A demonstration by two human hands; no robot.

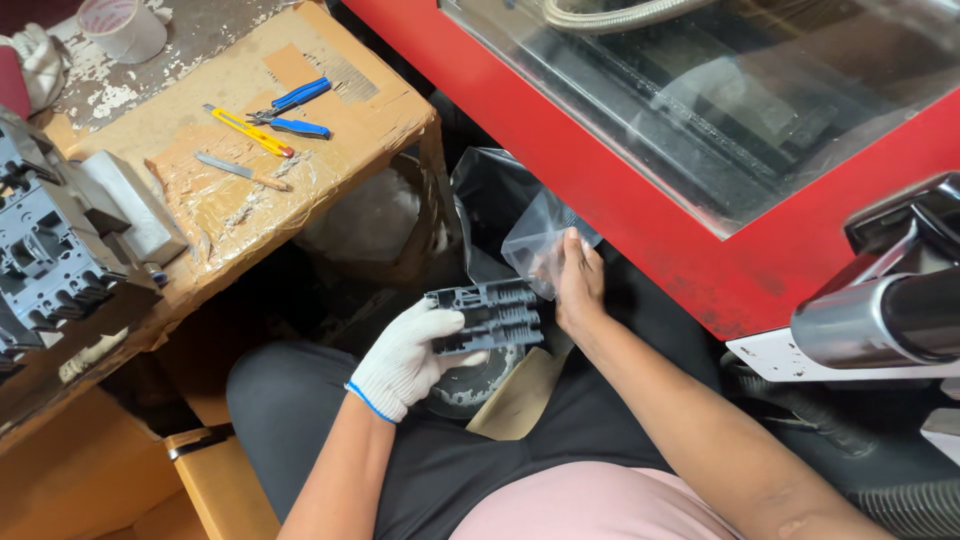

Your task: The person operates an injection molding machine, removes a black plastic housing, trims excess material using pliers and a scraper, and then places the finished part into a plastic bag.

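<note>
My left hand (405,358), in a white knit glove with a blue cuff, grips a dark grey ribbed plastic part (487,316) over my lap. My bare right hand (578,283) pinches a small clear plastic bag (540,243) just above and to the right of that part. The bag hangs open against the black space beneath a red machine.
A red machine (640,190) with a glass lid fills the upper right. A cardboard-topped bench (300,140) at left carries a yellow utility knife (249,131), blue-handled pliers (293,108), a metal file (240,170) and a grey moulded block (45,250). A chrome tube (880,320) juts in at right.
</note>
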